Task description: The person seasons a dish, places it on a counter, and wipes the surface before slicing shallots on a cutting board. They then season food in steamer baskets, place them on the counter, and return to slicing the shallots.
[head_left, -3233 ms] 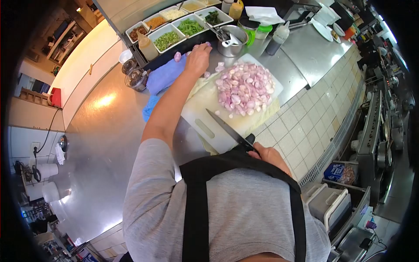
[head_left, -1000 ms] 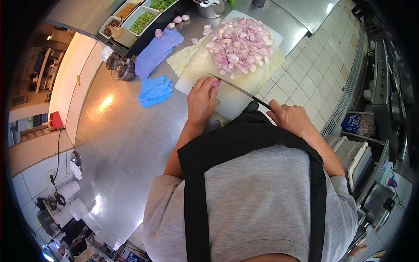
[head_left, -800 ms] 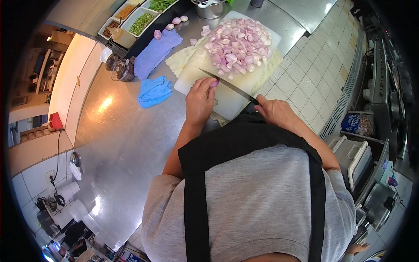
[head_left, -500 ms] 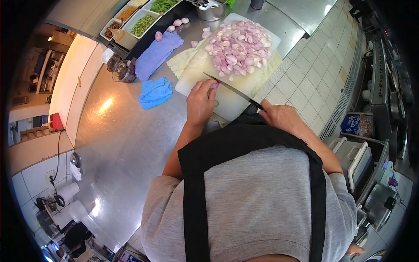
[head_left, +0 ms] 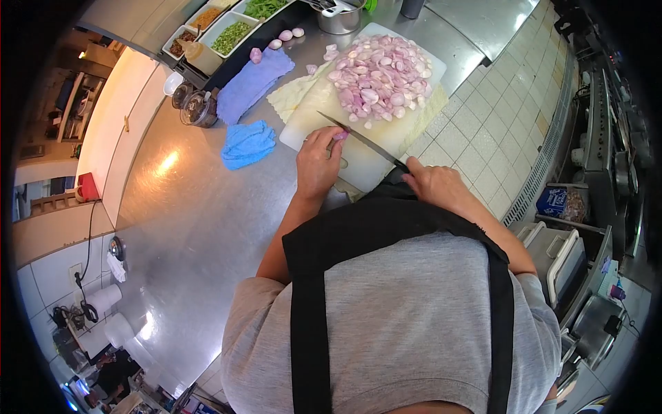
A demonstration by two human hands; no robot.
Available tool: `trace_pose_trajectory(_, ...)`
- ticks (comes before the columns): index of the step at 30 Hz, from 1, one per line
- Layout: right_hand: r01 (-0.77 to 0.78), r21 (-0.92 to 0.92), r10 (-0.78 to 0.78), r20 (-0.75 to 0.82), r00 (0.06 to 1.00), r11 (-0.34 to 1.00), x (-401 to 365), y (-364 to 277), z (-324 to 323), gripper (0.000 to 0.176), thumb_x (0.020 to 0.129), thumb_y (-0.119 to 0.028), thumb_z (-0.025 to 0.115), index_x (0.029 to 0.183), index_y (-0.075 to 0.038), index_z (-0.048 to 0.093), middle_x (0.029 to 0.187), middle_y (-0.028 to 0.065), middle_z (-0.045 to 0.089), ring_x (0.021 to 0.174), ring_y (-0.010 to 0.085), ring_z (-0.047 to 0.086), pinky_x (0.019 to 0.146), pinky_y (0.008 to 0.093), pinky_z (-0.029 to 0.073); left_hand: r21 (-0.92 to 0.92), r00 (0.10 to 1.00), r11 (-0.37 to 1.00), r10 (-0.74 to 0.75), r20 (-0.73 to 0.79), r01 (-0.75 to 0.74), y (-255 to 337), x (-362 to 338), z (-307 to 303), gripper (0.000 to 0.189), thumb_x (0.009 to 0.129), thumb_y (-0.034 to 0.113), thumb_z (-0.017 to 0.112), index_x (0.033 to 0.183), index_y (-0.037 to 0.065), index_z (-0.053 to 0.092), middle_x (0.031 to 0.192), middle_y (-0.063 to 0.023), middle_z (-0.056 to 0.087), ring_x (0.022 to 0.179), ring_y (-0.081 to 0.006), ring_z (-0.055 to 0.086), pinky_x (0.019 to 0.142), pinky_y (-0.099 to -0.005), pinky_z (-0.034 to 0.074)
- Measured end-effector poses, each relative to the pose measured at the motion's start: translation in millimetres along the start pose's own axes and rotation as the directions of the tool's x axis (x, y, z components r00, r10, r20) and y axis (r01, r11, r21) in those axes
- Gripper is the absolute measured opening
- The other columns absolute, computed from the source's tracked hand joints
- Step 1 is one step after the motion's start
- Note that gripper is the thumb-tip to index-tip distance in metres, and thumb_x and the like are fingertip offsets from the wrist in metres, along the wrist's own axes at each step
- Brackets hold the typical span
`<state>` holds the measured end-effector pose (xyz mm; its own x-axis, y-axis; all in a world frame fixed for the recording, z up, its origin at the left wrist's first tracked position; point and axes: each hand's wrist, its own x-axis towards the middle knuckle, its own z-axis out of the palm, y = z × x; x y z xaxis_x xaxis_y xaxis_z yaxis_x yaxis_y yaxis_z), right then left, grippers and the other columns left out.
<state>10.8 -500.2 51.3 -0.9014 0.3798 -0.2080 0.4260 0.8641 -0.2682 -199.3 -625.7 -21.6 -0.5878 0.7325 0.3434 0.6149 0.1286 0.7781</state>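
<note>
My left hand (head_left: 318,167) is closed on a small purple shallot (head_left: 341,135), pressing it to the white cutting board (head_left: 372,156). My right hand (head_left: 437,182) grips the handle of a long-bladed knife (head_left: 370,144). Its blade slants across the board, and the part near the tip lies against the shallot at my left fingertips. Beyond the blade, a large heap of cut pink shallots (head_left: 383,77) covers the far part of the board. A pale cloth (head_left: 289,98) shows from under the board.
A blue cloth (head_left: 248,143) and a purple towel (head_left: 252,88) lie to the left. Several whole shallots (head_left: 285,35) sit behind them. Containers of chopped greens (head_left: 232,37), a metal pot (head_left: 340,21) and a jar (head_left: 199,110) stand at the back. Tiled floor (head_left: 476,124) lies right.
The knife's handle and my right hand have shifted slightly left, and the blade tip has moved a little left and up. My left hand still holds the shallot.
</note>
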Motion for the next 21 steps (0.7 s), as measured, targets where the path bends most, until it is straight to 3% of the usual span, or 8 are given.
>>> trace_pose_trajectory(5, 0.027, 0.028, -0.025, -0.041, 0.999, 0.999, 19, 6, 17, 0.024, 0.094, -0.03, 0.052, 0.095, -0.007, 0.046, 0.063, 0.0157, 0.063, 0.061, 0.0351, 0.064, 0.053, 0.0484, 0.049, -0.044, 1.0, 0.999, -0.023, -0.021, 0.022, 2, -1, 0, 0.021, 0.079, 0.003, 0.067, 0.1, 0.005, 0.065, 0.097, -0.0122, 0.066, 0.089, -0.0298, 0.063, 0.077, -0.0368, 0.051)
trace_pose_trajectory(12, 0.011, -0.072, -0.01, 0.018, 1.0, 0.997, -11, 1, -23, 0.024, 0.094, -0.03, 0.052, 0.094, -0.007, 0.047, 0.061, 0.0161, 0.062, 0.058, 0.0366, 0.063, 0.05, 0.0474, 0.049, -0.063, 1.0, 0.998, -0.015, -0.02, 0.013, 4, 1, -3, 0.019, 0.08, 0.003, 0.066, 0.099, 0.004, 0.065, 0.098, -0.0122, 0.064, 0.081, -0.0272, 0.065, 0.07, -0.0342, 0.053)
trace_pose_trajectory(17, 0.019, 0.03, -0.019, -0.009, 1.0, 0.999, 4, 6, 11, 0.024, 0.094, -0.03, 0.053, 0.095, -0.007, 0.045, 0.06, 0.0182, 0.06, 0.059, 0.0394, 0.062, 0.052, 0.0487, 0.048, -0.065, 1.0, 0.998, -0.003, -0.03, 0.001, 3, 0, -2, 0.019, 0.08, 0.002, 0.066, 0.099, 0.004, 0.065, 0.099, -0.0117, 0.063, 0.08, -0.0261, 0.066, 0.07, -0.0333, 0.053)
trace_pose_trajectory(21, 0.028, 0.016, -0.028, -0.025, 0.999, 0.999, 19, 6, 22, 0.023, 0.094, -0.029, 0.052, 0.096, -0.007, 0.046, 0.061, 0.0161, 0.062, 0.058, 0.0363, 0.063, 0.049, 0.0475, 0.048, -0.063, 0.999, 0.998, -0.007, -0.039, 0.004, 6, 0, -2, 0.02, 0.08, 0.002, 0.067, 0.099, 0.004, 0.065, 0.099, -0.0115, 0.063, 0.08, -0.0257, 0.066, 0.071, -0.033, 0.053)
